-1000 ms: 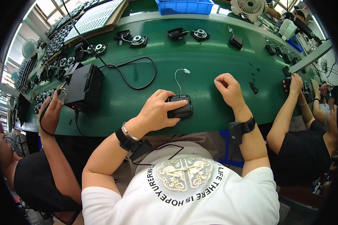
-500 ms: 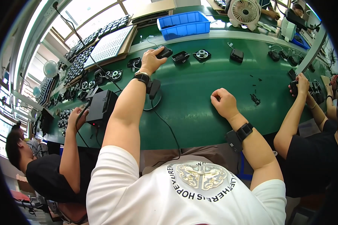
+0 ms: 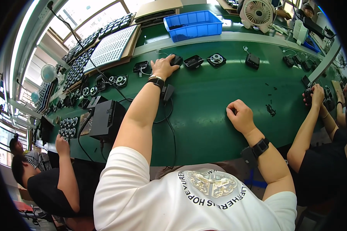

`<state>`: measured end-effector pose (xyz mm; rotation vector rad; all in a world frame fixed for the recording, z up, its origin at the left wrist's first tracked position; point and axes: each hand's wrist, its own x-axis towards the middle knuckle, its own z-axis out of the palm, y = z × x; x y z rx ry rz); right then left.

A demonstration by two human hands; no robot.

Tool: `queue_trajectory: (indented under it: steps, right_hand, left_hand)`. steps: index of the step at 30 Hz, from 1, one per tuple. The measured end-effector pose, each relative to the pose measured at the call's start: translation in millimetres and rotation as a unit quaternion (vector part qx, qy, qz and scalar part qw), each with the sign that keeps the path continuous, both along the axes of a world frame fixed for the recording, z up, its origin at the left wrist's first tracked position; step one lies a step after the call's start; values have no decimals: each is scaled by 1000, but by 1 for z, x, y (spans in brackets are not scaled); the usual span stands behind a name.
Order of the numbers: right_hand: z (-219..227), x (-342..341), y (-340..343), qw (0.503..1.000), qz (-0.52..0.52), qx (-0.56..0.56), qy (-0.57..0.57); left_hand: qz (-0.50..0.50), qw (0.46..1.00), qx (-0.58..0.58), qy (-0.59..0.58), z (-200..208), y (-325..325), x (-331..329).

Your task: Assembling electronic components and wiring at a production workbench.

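My left hand [image 3: 164, 68] reaches to the far side of the green table, its thumb and fingertips closed around a black speaker box [image 3: 176, 60]. The box is at table level, in a row with an open black housing [image 3: 193, 61], a round speaker [image 3: 216, 59] in a black frame and another black box [image 3: 252, 61]. Left of my hand lies a black housing [image 3: 140, 67] with a white cable. My right hand [image 3: 241, 116] rests in a loose fist above the table; its curled fingers hide whatever may be inside. Small black strips [image 3: 271, 111] lie to its right.
A blue bin [image 3: 194, 29] stands behind the row, beside a fan [image 3: 257, 13]. A black power box [image 3: 108, 117] and hanging cables are left of my arm. Co-workers sit on both sides; one's hand [image 3: 62, 146] is near a tray of speakers [image 3: 68, 127].
My view has shifted slightly. My left hand stays at the black speaker box, now a little lower. The left co-worker's hand has moved from the power box to the speaker tray.
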<state>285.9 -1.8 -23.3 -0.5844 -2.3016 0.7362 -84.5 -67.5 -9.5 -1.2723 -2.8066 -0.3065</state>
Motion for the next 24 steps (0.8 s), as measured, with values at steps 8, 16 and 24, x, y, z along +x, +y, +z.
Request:
queue_trajectory:
  steps: [8, 16, 24]
  right_hand:
    - [4, 0, 0, 1000, 4, -23, -4]
    - [11, 1, -6, 999, 8, -42, -4]
    - [15, -3, -10, 998, 56, -34, 12]
  left_hand:
    - [33, 996, -39, -75, 37, 25, -24]
    - [98, 943, 306, -86, 34, 116, -124]
    - [153, 856, 369, -328, 3, 138, -204]
